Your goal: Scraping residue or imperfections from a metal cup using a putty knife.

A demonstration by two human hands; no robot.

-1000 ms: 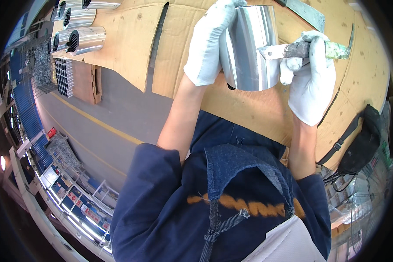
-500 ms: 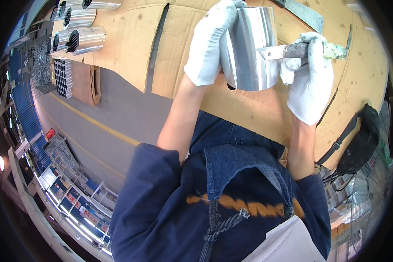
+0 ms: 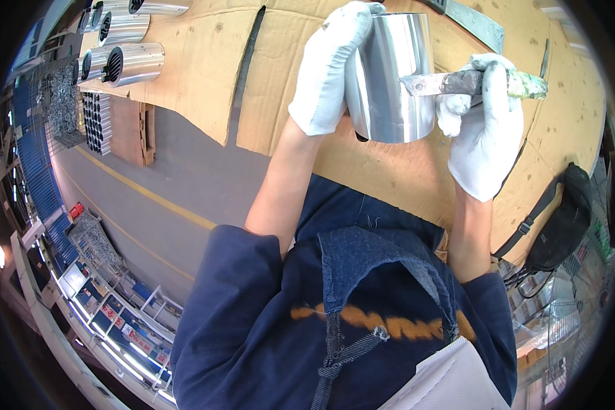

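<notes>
My left hand, in a white glove, is closed round the left side of a shiny metal cylinder held upright above the cardboard. A bit of something black shows at the cylinder's lower edge. From the right, my gloved right hand grips a flat-bladed scraper with a stained, wrapped handle, dark and pale green. Its blade lies across the cylinder's right side, with the tip over the polished wall. Whether the tip presses on the metal I cannot tell.
Cardboard sheets cover the table. Several similar cylinders with black grilles, one of them nearest, lie at the far left. A broad metal blade with a dark handle lies at the back. A black bag rests at the right edge.
My right hand and the scraper have shifted very slightly down, and the handle has tilted a little. The left hand and cylinder are nearly unchanged.
</notes>
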